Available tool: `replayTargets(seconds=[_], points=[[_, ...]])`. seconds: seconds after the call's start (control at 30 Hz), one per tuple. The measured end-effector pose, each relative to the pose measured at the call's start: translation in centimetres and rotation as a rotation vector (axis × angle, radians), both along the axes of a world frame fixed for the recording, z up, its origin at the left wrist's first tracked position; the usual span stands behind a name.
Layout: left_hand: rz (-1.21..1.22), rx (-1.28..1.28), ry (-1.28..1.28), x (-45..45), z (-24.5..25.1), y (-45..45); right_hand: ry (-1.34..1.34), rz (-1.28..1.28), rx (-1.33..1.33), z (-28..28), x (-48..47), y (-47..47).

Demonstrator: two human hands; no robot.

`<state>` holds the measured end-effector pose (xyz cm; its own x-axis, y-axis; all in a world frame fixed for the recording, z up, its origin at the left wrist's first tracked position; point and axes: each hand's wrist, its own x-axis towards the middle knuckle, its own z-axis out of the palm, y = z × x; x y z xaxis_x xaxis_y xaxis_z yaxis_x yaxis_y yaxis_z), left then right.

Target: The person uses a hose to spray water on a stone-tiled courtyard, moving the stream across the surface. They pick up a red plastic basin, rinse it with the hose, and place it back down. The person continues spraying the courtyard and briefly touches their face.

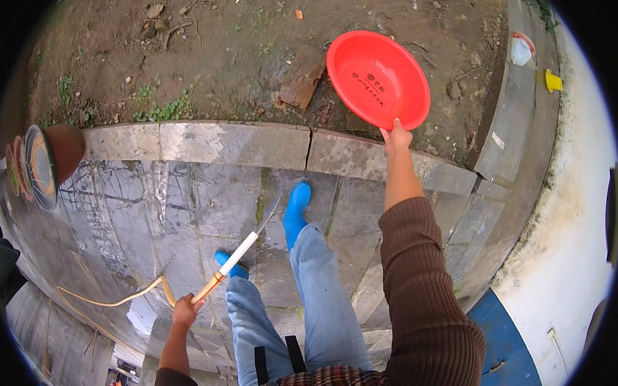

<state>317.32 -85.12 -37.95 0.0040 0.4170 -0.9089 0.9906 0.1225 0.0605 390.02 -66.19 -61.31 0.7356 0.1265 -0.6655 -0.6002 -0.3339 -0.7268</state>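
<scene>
My left hand is closed around a yellowish hose just behind its white tube end. A stream of water runs from that end onto the wet stone paving, close to a blue rubber boot. With my right arm stretched out, my right hand grips the near rim of a red plastic basin. The basin is held tilted over the bare soil, its inside facing me. Dark printed writing marks its bottom, and no contents show in it.
A stone kerb divides paving from soil. On the soil lies a brown slab. Plant pots stand at the left. A yellow cup-like container sits by the white wall. The hose trails away at lower left.
</scene>
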Motion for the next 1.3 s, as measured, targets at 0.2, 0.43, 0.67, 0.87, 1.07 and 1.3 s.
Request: replayTargets(seconds=[0.2, 0.43, 0.67, 0.87, 1.07, 1.3], points=[[-0.019, -0.029, 0.017, 0.5, 0.9, -1.2, 0.236, 0.713, -0.343, 1.7, -3.9, -7.3], [0.096, 0.062, -0.074, -1.4, 5.0, -3.2, 0.494, 1.199, -0.438, 8.3, -20.0, -21.1], [0.188, 0.211, -0.317, -5.1, 11.8, -6.3, 0.976, 0.875, 0.196, 22.8, -42.1, -23.3], [0.131, 0.225, -0.454, -8.6, 17.4, -8.3, 0.665, 0.389, 0.376, 34.9, -51.2, -19.1], [0.032, 0.244, -0.516, -10.9, 24.4, -6.8, 0.407, 0.289, 0.507, 46.1, -53.7, -20.0], [0.012, 0.352, -0.554, -10.5, 30.8, -6.6, 0.323, 0.324, 0.536, 52.6, -52.7, -20.3]])
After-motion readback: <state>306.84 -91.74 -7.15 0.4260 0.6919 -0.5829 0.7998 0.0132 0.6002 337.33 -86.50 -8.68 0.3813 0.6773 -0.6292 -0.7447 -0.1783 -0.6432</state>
